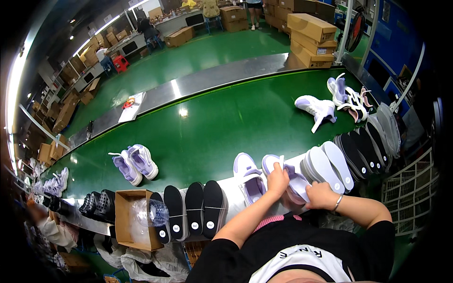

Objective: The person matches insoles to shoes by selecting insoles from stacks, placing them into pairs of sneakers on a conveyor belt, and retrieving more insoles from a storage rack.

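Observation:
A white and lilac sneaker (270, 163) lies toe-away at the near edge of the bench, between my two hands. My left hand (277, 180) is closed on its upper by the tongue and strap. At the opening's heel end, my right hand (322, 195) is closed on the collar; the fingertips are partly hidden. Just left stands a matching sneaker (249, 175), touched by neither hand. A stack of pale lilac-grey insoles (325, 165) lies right of the held shoe, close to my right hand.
Black insoles (193, 210) in banded bundles and a cardboard box (127, 224) with clear plastic lie left along the edge. More black insoles (361, 151) lie right. Across the green belt (207, 127) are a sneaker pair (134, 164) and loose sneakers (316, 109). Stacked cartons (311, 42) stand beyond.

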`<act>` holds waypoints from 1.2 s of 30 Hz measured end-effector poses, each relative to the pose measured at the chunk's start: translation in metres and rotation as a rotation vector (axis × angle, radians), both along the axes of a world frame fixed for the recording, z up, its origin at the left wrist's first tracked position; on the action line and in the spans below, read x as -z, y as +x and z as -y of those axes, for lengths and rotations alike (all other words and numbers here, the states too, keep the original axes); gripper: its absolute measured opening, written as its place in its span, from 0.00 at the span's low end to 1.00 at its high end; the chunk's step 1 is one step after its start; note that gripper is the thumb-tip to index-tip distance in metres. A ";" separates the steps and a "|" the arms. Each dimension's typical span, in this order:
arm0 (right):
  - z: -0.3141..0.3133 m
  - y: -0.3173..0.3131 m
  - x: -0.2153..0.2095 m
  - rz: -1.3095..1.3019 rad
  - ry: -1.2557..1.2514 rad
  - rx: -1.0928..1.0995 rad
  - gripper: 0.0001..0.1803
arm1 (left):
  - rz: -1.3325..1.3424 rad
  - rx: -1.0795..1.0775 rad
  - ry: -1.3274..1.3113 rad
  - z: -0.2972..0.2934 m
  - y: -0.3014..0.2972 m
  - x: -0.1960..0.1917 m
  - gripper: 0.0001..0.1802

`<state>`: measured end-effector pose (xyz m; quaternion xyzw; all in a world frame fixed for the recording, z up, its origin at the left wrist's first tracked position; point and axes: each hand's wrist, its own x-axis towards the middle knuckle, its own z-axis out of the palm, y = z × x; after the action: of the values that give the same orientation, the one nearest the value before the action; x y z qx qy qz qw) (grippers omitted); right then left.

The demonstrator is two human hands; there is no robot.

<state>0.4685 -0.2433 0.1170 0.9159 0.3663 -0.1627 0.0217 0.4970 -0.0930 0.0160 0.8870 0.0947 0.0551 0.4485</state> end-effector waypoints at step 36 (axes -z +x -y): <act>-0.023 0.049 0.103 -0.094 -0.171 -0.001 0.13 | -0.006 0.060 0.005 0.004 0.001 -0.007 0.18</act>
<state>0.5173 -0.2208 0.0142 0.9020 0.3519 -0.2359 0.0828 0.4978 -0.0966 0.0228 0.8908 0.0695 0.0390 0.4474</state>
